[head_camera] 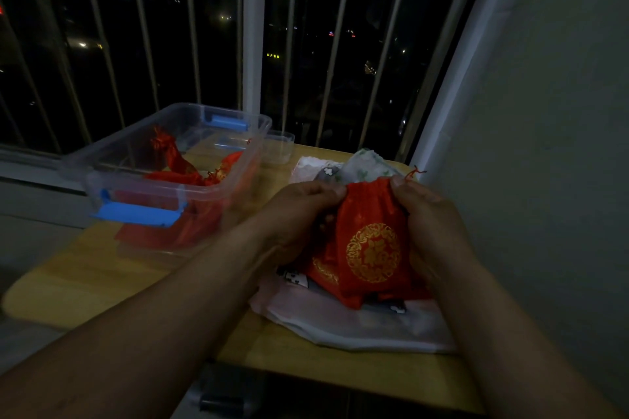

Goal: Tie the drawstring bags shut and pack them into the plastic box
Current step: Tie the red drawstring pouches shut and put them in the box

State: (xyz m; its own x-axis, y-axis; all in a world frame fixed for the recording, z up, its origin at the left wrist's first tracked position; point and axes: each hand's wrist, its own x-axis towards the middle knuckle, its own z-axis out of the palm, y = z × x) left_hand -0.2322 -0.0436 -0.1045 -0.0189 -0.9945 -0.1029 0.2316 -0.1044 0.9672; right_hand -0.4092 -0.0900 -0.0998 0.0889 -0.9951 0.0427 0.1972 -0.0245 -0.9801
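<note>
Both hands are closed on the mouth of one red drawstring bag, which stands upright just right of the clear plastic box and carries a round gold emblem on its front. The left hand pinches the left side of the gathered top, and the right hand pinches the right side; a short red cord end sticks out beyond the right thumb. The mouth looks partly cinched, though whether any knot exists yet cannot be told in this dim light. The step in hand appears to be drawing the cord tight on this bag. The bag rests on a heap of pale cloth pouches, some patterned, lying on the wooden table to the right of the box, with a second red bag partly hidden beneath the held one. Inside the box several red bags already lie, one with its gathered neck upright near the far left wall. The box has blue latches at its near and far ends and no lid on it. Next, the cords likely need pulling apart until the neck closes, then knotting, before the bag is carried leftward into the box, where free space remains towards its far right.
</note>
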